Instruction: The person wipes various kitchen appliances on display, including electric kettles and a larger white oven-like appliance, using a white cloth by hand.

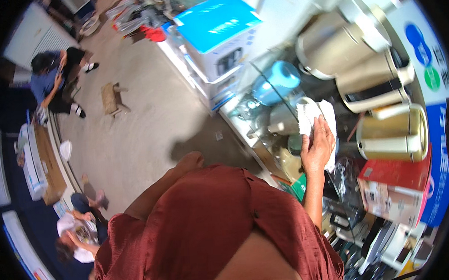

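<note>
My right hand [318,145] presses a crumpled white cloth [308,115] onto the glass shelf, fingers laid over it and thumb at its near side. Just left of the cloth, partly covered, is a pale kettle [282,122]. Behind it lies a light-blue kettle [277,82]. Beige electric kettles [344,39] and a yellowish kettle with a white handle [392,133] stand on the shelf to the right. My left hand [189,161] hangs by my side over the floor, its fingers curled in, and no thing shows in it.
A blue-and-white carton [217,27] is stacked at the shelf's left end. A red-and-white box [397,190] stands on the near right. A small wooden stool [112,100] sits on the floor. Two people [51,80] sit along the left side, near boxes [50,162].
</note>
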Available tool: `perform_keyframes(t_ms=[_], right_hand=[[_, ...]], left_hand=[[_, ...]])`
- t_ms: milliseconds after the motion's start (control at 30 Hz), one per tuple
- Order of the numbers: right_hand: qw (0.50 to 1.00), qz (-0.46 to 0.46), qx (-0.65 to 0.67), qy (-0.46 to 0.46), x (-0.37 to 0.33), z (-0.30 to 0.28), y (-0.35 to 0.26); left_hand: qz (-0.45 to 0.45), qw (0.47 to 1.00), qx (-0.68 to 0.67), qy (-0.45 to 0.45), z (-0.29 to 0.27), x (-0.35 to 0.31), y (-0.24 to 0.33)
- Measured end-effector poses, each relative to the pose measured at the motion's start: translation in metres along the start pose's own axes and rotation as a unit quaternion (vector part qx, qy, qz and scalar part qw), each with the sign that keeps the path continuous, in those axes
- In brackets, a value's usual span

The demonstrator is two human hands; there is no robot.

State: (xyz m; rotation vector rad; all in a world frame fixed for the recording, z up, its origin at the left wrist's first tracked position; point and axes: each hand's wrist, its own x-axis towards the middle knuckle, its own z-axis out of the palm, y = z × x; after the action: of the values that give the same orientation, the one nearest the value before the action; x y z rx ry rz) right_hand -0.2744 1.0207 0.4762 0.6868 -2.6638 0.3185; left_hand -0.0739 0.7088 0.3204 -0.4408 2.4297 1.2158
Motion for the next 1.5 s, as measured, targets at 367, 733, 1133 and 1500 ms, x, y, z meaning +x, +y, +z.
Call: perform_keyframes(t_ms=[367,733,1133,1500], right_hand=[[0.998,-0.033,-0.005,0.053,0.08,0.059,-0.059],[0.891,0.183,0.399,0.114,0.122,0.068,-0.114],[0.755,0.183,0.559,0.29,0.226,0.087,-0.181],[0.75,0.321,0.473,0.332,0.224,0.092,-0.2]], left_hand=[[-0.099,0.991,-0.06,0.066,-0.051,-0.025,-0.136],[-0.117,0.979,-0.091,0.142,-0.127,0.017,-0.168],[-0.001,0.99,-0.007,0.144,-0.329,0.16,-0.085],[0.223,0.912,-0.098,0.33,-0.44,0.324,0.002]])
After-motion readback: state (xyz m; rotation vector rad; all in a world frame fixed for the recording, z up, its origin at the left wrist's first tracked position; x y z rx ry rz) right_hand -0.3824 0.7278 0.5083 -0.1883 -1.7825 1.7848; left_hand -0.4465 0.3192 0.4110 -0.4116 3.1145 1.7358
